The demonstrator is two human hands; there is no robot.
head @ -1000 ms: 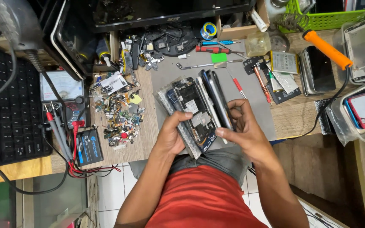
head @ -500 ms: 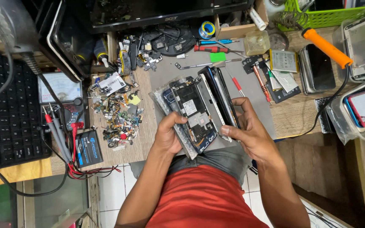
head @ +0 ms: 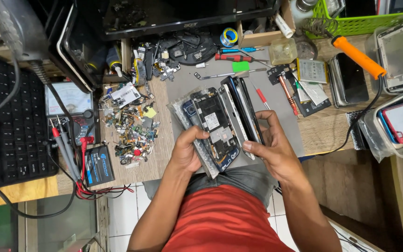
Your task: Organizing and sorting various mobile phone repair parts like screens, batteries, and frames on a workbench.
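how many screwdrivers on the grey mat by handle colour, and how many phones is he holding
Red-handled screwdrivers: 3 (large, small, copper-red)
Blue-handled screwdrivers: 1
Opened phones fanned between the left hand and right hand: about 4, overlapping, so the count is approximate
Total: about 8

Far along the bench you had a dark flat monitor screen (head: 183, 14). Left of your hands lay an analog meter dial (head: 68, 100) and a black labelled battery pack (head: 98, 164). At right sat a black phone screen (head: 353, 79).
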